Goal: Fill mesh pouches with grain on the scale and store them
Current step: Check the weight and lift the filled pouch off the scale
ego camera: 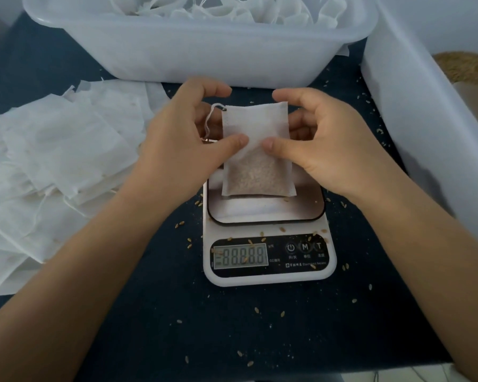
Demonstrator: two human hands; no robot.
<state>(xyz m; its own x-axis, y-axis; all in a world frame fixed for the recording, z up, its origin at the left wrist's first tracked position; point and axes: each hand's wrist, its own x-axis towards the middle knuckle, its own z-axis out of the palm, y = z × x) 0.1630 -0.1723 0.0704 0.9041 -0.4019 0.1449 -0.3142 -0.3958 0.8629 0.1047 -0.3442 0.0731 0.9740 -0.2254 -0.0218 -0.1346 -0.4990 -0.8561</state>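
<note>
The pouch (255, 150), its lower half full of grain, stands on the scale (268, 216), pinched by the fingers of the left hand (188, 142) and right hand (323, 142). Keep it upright and draw the string (210, 119) evenly, so nothing spills onto the desk (232, 326).

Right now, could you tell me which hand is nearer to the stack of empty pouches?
Left. The left hand holds the filled pouch beside the stack of empty pouches; the right hand grips the pouch's far side, farther from the stack.
</note>
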